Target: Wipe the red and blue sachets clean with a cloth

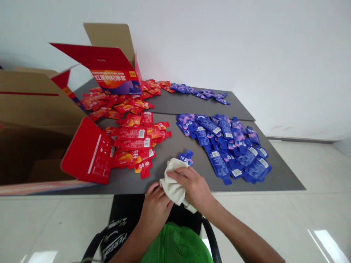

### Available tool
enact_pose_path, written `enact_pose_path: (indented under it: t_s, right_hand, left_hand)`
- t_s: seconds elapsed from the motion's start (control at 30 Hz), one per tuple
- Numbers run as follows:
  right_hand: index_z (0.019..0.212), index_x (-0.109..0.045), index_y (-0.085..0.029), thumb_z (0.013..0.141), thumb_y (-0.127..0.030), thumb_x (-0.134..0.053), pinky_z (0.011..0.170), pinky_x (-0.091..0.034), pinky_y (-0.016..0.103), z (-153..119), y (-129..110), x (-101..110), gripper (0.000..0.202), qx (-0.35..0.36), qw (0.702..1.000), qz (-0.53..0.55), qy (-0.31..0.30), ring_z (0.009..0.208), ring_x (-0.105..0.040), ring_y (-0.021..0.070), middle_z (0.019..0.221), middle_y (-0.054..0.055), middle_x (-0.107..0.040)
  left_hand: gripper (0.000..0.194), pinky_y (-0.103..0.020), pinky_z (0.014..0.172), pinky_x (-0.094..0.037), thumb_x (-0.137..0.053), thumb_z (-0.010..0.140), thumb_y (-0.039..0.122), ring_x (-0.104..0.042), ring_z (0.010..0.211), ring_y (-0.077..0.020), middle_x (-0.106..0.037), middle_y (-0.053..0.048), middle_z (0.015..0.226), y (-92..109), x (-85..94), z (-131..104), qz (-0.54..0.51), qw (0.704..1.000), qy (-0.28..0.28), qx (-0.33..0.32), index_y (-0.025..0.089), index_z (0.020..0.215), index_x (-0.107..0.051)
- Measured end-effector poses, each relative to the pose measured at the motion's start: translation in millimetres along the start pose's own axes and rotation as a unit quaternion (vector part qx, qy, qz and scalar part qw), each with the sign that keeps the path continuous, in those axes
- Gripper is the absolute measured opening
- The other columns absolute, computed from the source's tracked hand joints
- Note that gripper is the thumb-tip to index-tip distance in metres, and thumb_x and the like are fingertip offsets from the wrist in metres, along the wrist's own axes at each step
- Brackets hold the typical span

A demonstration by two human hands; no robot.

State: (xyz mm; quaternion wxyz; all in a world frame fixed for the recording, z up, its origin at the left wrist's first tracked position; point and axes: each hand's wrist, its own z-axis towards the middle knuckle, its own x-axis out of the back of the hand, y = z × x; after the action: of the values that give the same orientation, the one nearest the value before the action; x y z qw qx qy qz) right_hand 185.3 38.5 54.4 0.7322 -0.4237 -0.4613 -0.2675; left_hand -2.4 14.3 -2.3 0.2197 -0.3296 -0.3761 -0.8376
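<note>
A crumpled off-white cloth (174, 186) is gripped in my right hand (196, 188), with the fingers closed over it at the table's front edge. From beneath the cloth's far end sticks out the spouted top of a blue pouch (186, 157); the rest of it is covered. My left hand (157, 204) is against the cloth's lower left side, its fingers curled together. Whatever those fingers hold is hidden. Left of the hands lies a pile of red pouches (134, 140), and to the right a larger heap of blue pouches (227, 142).
An open red carton (93, 153) stands at the near left, flaps spread. Behind it is another open carton (115, 78), with more red pouches (94, 100) around it. A row of blue pouches (203, 92) lies along the back of the grey table (170, 106). A wall rises behind.
</note>
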Motion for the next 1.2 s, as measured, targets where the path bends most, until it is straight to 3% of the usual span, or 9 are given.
enact_pose_path:
  t_s: [0.13, 0.27, 0.43, 0.53, 0.6, 0.77, 0.9, 1.03, 1.2]
  right_hand:
    - [0.143, -0.064, -0.029, 0.097, -0.007, -0.060, 0.102, -0.053, 0.037, 20, 37, 1, 0.051, -0.045, 0.998, -0.030, 0.028, 0.114, -0.061, 0.0253, 0.126, 0.008, -0.069]
    - [0.140, -0.067, -0.025, 0.095, -0.004, -0.059, 0.100, -0.054, 0.039, 43, 67, 22, 0.050, -0.082, 0.992, -0.081, 0.043, 0.110, -0.062, 0.0268, 0.125, 0.010, -0.070]
    - [0.143, -0.064, -0.026, 0.098, -0.010, -0.060, 0.098, -0.055, 0.040, 25, 30, 30, 0.048, -0.040, 0.993, -0.044, 0.098, 0.108, -0.061, 0.0267, 0.128, 0.010, -0.069]
    - [0.145, -0.062, -0.031, 0.099, -0.015, -0.063, 0.095, -0.057, 0.035, 6, 0, 14, 0.048, 0.001, 1.000, -0.012, 0.023, 0.110, -0.062, 0.0256, 0.129, 0.007, -0.070]
    - [0.143, -0.063, -0.032, 0.099, -0.014, -0.063, 0.094, -0.057, 0.033, 1, -4, 2, 0.048, 0.003, 1.000, 0.000, -0.008, 0.112, -0.062, 0.0244, 0.128, 0.005, -0.070]
    - [0.142, -0.065, -0.031, 0.098, -0.009, -0.062, 0.102, -0.053, 0.036, 28, 44, 1, 0.049, -0.049, 0.998, -0.035, 0.034, 0.113, -0.061, 0.0248, 0.125, 0.007, -0.070]
    - [0.139, -0.068, -0.024, 0.096, -0.005, -0.059, 0.098, -0.055, 0.039, 47, 70, 24, 0.048, -0.085, 0.991, -0.083, 0.057, 0.108, -0.062, 0.0271, 0.125, 0.010, -0.070]
    - [0.143, -0.064, -0.027, 0.098, -0.011, -0.060, 0.098, -0.055, 0.041, 30, 39, 32, 0.047, -0.051, 0.992, -0.049, 0.106, 0.108, -0.061, 0.0272, 0.127, 0.010, -0.069]
    - [0.145, -0.061, -0.033, 0.099, -0.014, -0.063, 0.095, -0.058, 0.036, -3, -5, 7, 0.049, 0.001, 1.000, 0.007, 0.009, 0.112, -0.062, 0.0253, 0.128, 0.007, -0.070]
  left_hand:
    - [0.024, -0.044, 0.100, -0.046, -0.057, 0.104, 0.020, -0.070, 0.121, -0.0251, -0.077, -0.004, 0.125, 1, 2.1, 2, 0.001, 1.000, -0.017, -0.007, 0.024, 0.121, -0.073]
    - [0.026, -0.043, 0.100, -0.046, -0.056, 0.104, 0.020, -0.068, 0.126, -0.0247, -0.074, -0.004, 0.132, 2, 2.9, 3, 0.013, 1.000, -0.019, -0.015, 0.025, 0.125, -0.071]
    - [0.025, -0.043, 0.101, -0.046, -0.058, 0.103, 0.018, -0.070, 0.122, -0.0245, -0.076, -0.003, 0.127, 2, 1.1, 1, 0.001, 1.000, -0.011, -0.002, 0.025, 0.121, -0.073]
    - [0.023, -0.045, 0.099, -0.047, -0.057, 0.101, 0.016, -0.076, 0.095, -0.0238, -0.082, -0.002, 0.099, 1, 0.1, -1, 0.001, 1.000, -0.010, 0.006, 0.024, 0.100, -0.078]
    - [0.025, -0.045, 0.099, -0.047, -0.056, 0.101, 0.014, -0.075, 0.086, -0.0229, -0.081, -0.002, 0.088, 0, 0.2, -1, 0.001, 1.000, -0.011, 0.007, 0.024, 0.092, -0.078]
    - [0.026, -0.044, 0.101, -0.045, -0.059, 0.103, 0.018, -0.068, 0.124, -0.0246, -0.076, -0.003, 0.129, 1, 2.1, 2, -0.002, 1.000, -0.019, -0.009, 0.025, 0.124, -0.072]
    - [0.026, -0.043, 0.101, -0.046, -0.057, 0.104, 0.019, -0.068, 0.126, -0.0240, -0.073, -0.003, 0.133, 2, 1.9, 3, 0.006, 1.000, -0.018, -0.007, 0.025, 0.125, -0.071]
    - [0.026, -0.043, 0.100, -0.046, -0.057, 0.104, 0.019, -0.068, 0.125, -0.0248, -0.075, -0.004, 0.131, 2, 1.2, 1, 0.001, 1.000, -0.014, -0.005, 0.025, 0.124, -0.072]
    - [0.026, -0.045, 0.097, -0.049, -0.055, 0.101, 0.014, -0.075, 0.087, -0.0230, -0.081, -0.002, 0.089, 0, 1.6, 0, -0.005, 1.000, -0.008, 0.000, 0.024, 0.092, -0.077]
